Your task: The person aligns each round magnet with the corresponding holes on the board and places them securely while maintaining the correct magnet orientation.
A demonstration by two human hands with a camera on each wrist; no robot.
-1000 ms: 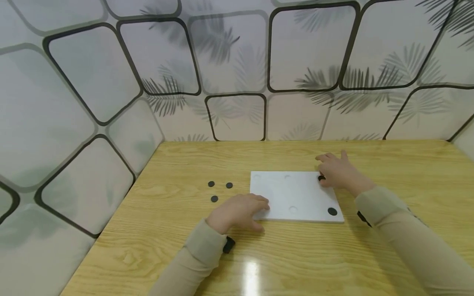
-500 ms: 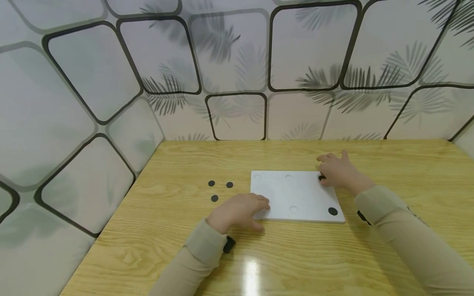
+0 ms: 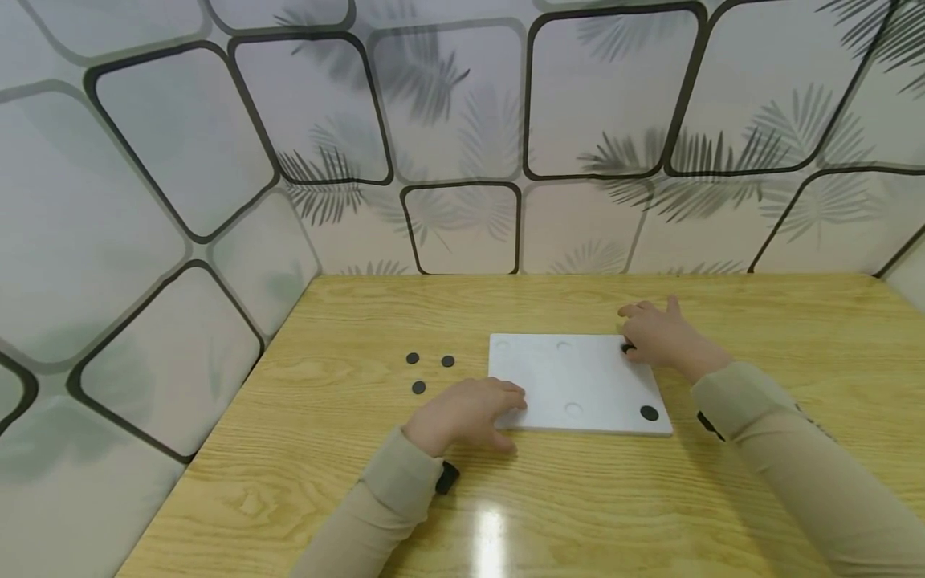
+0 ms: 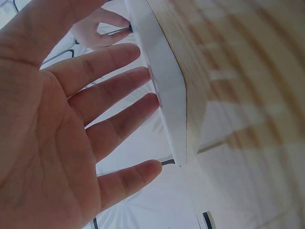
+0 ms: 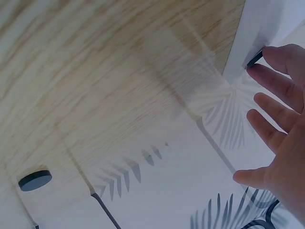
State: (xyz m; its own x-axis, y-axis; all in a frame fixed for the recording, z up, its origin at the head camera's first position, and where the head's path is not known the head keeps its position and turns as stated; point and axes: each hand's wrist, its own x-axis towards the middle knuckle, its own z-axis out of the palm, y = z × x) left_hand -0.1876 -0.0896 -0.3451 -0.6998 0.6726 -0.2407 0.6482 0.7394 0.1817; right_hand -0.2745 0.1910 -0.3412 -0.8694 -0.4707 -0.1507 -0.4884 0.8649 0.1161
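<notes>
A white board [image 3: 571, 385] with shallow round recesses lies flat on the table. One black disc [image 3: 649, 413] sits at its near right corner. My right hand [image 3: 661, 341] is over the far right corner, thumb and forefinger pinching another black disc [image 5: 255, 58] at the board's surface; the other fingers are spread. Whether that disc sits fully in a recess is hidden. My left hand [image 3: 470, 409] is at the near left corner, fingers extended, the fingertips [image 4: 151, 100] resting against the board. Left of the board lie three loose black discs [image 3: 418, 387].
The wooden table [image 3: 325, 474] reaches back to a patterned wall [image 3: 462, 120], with a second wall section at the left. A dark round piece [image 5: 35, 181] shows at the lower left of the right wrist view. Light glares off the table's front.
</notes>
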